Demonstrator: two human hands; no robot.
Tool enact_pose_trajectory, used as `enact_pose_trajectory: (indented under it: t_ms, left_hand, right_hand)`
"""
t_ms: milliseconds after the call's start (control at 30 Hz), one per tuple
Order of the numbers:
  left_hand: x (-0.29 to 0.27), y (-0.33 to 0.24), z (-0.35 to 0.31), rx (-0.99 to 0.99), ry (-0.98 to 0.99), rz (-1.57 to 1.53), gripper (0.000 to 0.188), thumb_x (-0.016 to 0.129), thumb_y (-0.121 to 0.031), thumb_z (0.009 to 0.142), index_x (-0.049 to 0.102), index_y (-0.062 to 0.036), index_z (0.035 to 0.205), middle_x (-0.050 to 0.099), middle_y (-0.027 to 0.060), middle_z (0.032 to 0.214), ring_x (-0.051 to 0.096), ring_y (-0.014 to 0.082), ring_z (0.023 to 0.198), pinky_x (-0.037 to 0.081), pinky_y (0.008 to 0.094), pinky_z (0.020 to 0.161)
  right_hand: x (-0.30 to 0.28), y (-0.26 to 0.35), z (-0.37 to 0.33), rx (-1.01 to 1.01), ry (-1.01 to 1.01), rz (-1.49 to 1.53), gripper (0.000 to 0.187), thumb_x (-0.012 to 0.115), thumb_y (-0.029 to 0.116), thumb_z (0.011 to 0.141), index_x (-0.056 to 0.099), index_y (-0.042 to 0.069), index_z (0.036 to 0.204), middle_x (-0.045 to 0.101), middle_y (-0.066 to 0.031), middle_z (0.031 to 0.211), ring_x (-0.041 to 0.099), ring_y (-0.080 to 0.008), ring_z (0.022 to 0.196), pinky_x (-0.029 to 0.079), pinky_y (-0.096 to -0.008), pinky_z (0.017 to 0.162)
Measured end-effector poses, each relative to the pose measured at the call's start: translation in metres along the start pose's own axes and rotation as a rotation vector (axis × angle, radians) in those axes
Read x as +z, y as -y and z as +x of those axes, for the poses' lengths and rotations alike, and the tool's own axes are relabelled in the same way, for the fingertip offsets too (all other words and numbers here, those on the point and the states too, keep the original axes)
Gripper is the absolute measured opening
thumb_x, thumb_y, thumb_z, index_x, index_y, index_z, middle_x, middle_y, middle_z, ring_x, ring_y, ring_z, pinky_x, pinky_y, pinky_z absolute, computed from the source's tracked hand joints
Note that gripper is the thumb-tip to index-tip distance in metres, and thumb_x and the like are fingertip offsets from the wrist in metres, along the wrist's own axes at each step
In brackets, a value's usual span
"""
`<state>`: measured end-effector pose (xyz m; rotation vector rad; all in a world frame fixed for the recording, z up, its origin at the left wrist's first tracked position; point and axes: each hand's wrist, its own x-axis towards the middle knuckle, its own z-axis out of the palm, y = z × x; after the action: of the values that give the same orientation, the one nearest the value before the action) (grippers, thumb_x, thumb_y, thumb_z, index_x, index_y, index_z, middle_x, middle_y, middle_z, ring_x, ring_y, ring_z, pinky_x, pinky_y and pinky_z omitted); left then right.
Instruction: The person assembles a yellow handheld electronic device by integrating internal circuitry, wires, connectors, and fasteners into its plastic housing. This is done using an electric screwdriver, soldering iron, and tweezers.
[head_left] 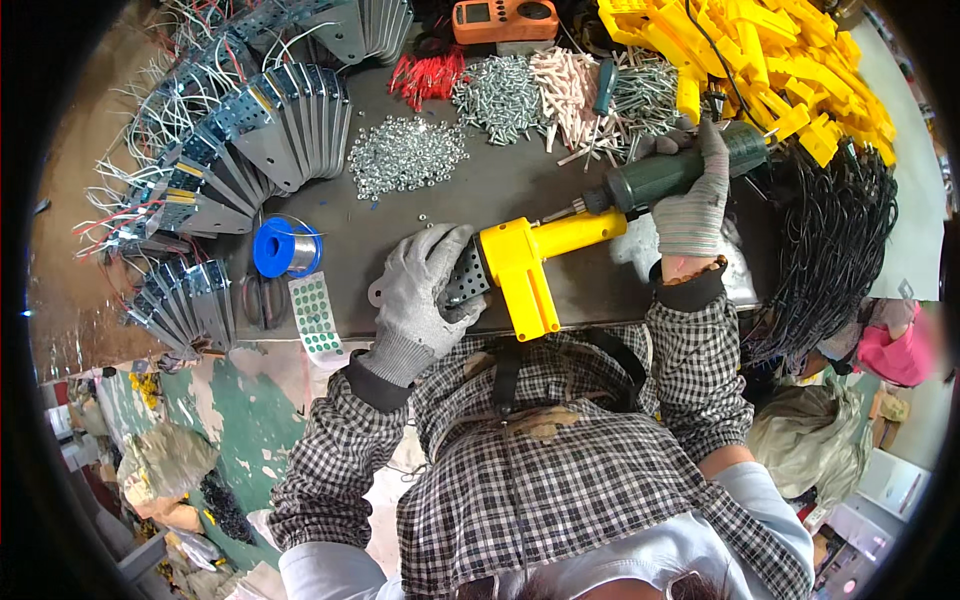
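My left hand (422,290), in a grey glove, is closed round a perforated grey metal bracket (467,278) at the left end of a yellow plastic housing (522,282). The housing lies near the table's front edge, its tubular arm pointing right and a wider block toward me. In my right hand (692,215), also gloved, is a dark green electric screwdriver (655,180), held level. Its bit points left, just above the housing's tubular arm; whether it touches anything I cannot tell.
Nuts (405,155), screws (500,98), pale pink sleeves (568,85) and red pieces (425,78) lie in heaps behind. Metal brackets with wires (290,130) fan out left, near a blue solder spool (287,247) and scissors (263,300). Yellow housings (780,70) and black cables (830,240) crowd the right.
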<state>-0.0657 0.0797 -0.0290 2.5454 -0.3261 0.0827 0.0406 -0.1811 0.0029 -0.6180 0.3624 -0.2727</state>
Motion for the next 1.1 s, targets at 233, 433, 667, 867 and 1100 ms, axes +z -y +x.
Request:
enact_pose_trajectory:
  t_ms: [233,433,667,867,1100]
  left_hand:
    - [0.001,0.004,-0.002,-0.003,0.038,-0.051,0.080,0.081,-0.017,0.064,0.049,-0.0114,0.136,0.049,0.0104,0.129,0.046,0.0340,0.120,0.038,0.0457,0.106]
    - [0.001,0.000,-0.001,-0.035,0.000,-0.015,0.079,0.081,-0.016,0.057,0.054,-0.0165,0.131,0.052,0.0045,0.126,0.051,0.0310,0.118,0.045,0.0431,0.100]
    - [-0.011,0.043,0.006,-0.214,-0.142,-0.629,0.038,0.068,-0.009,0.087,0.058,-0.0061,0.124,0.065,0.0077,0.112,0.061,0.0161,0.101,0.049,0.0303,0.090]
    - [-0.037,0.045,0.024,-0.011,0.016,-0.193,0.044,0.072,-0.019,0.084,0.058,-0.0042,0.123,0.063,0.0094,0.110,0.061,0.0194,0.101,0.049,0.0323,0.089]
    - [0.007,0.014,-0.003,0.051,0.004,0.101,0.076,0.080,-0.033,0.071,0.050,-0.0170,0.139,0.050,0.0077,0.130,0.050,0.0309,0.117,0.044,0.0417,0.100]
  right_hand:
    - [-0.014,-0.006,0.010,0.050,0.100,0.021,0.023,0.071,0.024,0.086,0.055,0.010,0.096,0.054,-0.0018,0.079,0.055,-0.0157,0.068,0.052,-0.0375,0.078]
    - [-0.016,-0.018,0.008,0.087,0.060,0.025,0.024,0.072,0.026,0.086,0.055,0.011,0.094,0.054,-0.0011,0.080,0.056,-0.0163,0.070,0.053,-0.0383,0.081]
    - [-0.012,-0.016,0.001,0.071,0.052,0.028,0.023,0.067,0.028,0.089,0.055,0.010,0.095,0.054,-0.0013,0.078,0.055,-0.0151,0.070,0.052,-0.0371,0.081]
    - [-0.017,-0.015,0.003,0.063,0.115,-0.015,0.024,0.067,0.031,0.090,0.056,0.010,0.093,0.053,0.0000,0.078,0.055,-0.0154,0.073,0.052,-0.0355,0.081]
    - [-0.019,-0.019,0.001,0.043,0.100,0.050,0.021,0.066,0.027,0.090,0.055,0.010,0.092,0.054,-0.0010,0.079,0.054,-0.0156,0.073,0.051,-0.0354,0.083]
